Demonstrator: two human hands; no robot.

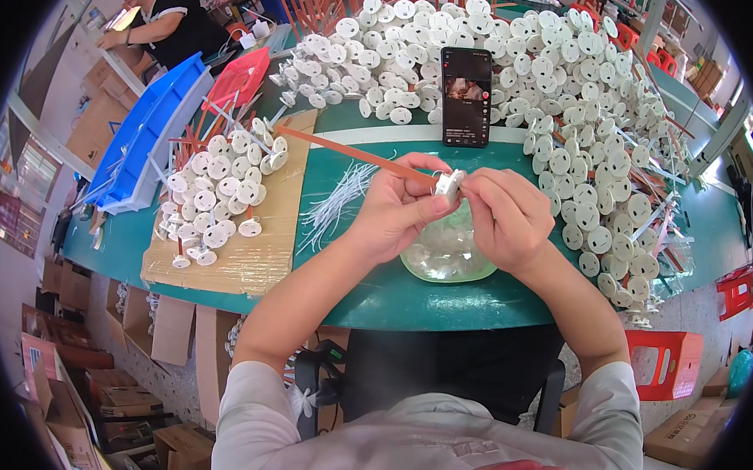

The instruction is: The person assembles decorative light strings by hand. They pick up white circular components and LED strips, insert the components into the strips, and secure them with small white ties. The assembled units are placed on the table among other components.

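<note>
White round plastic disc (449, 184) grasped by left hand (399, 210), pinched by right hand (512, 218); slackening could drop it onto translucent green container (451, 276), six o'clock.

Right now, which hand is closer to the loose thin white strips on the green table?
Left. The left hand is just to the right of the white strips; the right hand is farther right, beyond the left hand.

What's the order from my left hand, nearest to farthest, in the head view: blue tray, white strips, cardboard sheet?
1. White strips, just left of your left hand.
2. Cardboard sheet, farther left.
3. Blue tray, farthest, at upper left beyond the cardboard.
</note>
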